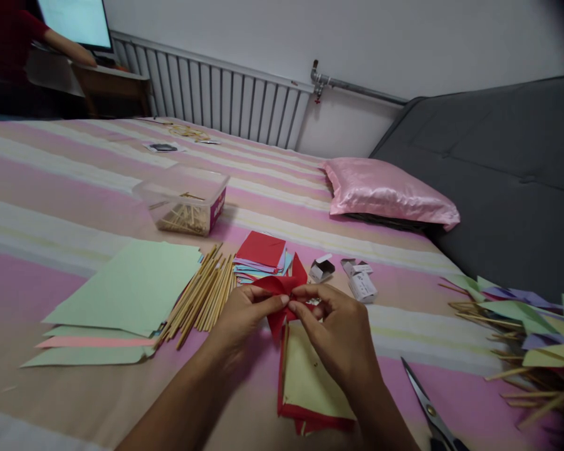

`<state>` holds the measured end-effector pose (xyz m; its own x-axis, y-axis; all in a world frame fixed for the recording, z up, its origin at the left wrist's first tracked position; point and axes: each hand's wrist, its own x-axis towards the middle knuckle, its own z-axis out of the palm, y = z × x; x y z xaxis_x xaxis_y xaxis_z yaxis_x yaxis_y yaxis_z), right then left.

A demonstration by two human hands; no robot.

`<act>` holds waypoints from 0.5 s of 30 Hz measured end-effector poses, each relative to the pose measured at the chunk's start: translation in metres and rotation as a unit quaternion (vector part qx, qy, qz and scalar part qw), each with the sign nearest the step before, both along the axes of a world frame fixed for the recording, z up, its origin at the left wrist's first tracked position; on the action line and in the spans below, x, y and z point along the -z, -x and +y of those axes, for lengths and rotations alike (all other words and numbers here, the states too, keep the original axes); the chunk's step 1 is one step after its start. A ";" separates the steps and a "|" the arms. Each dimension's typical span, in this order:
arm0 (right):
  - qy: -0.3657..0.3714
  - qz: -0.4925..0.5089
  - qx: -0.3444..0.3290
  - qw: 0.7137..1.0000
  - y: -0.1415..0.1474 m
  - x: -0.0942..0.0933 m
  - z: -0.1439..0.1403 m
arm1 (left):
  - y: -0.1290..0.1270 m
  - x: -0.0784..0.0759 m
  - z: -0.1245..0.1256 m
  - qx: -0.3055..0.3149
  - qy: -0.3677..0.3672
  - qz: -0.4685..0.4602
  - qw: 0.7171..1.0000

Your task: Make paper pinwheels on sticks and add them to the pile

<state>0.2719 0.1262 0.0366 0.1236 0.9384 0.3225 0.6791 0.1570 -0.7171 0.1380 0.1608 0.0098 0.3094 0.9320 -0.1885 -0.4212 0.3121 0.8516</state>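
A red paper pinwheel (299, 270) is pinched at its centre between both hands, its folded blades sticking out around the fingers. My left hand (247, 313) is closed on its left side, thumb pressed near the middle. My right hand (341, 329) grips from the other side with thumb and forefinger; anything small between the fingertips is hidden. Below the hands lies a stack of yellow and red paper (319, 382) with a thin stick on its left edge. Behind the left hand are a bundle of wooden sticks (207, 300) and coloured paper squares (262, 248), red on top.
Pale green sheets (131, 282) lie left. A clear plastic tub (183, 194) holds thin pieces. Small open boxes (322, 269) stand beyond my hands. Scissors (430, 407) and several paper pinwheels (536, 319) lie right; a pink pillow (385, 188) is farther back. Someone's arm (70, 49) rests on a desk.
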 end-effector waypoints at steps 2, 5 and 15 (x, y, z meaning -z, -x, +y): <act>0.014 0.012 0.001 1.000 -0.001 0.000 0.001 | 0.000 0.001 0.000 0.012 0.009 -0.006 1.000; 0.030 0.027 -0.005 0.999 -0.002 0.000 0.001 | 0.001 0.001 -0.001 0.018 0.005 -0.007 1.000; 0.054 0.024 -0.055 0.997 -0.006 -0.006 0.002 | 0.005 0.003 0.001 0.054 -0.026 0.005 0.998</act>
<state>0.2784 0.1278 0.0426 0.0315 0.9762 0.2148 0.6259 0.1483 -0.7657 0.1329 0.1617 0.0068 0.4073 0.9020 -0.1435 -0.3797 0.3101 0.8716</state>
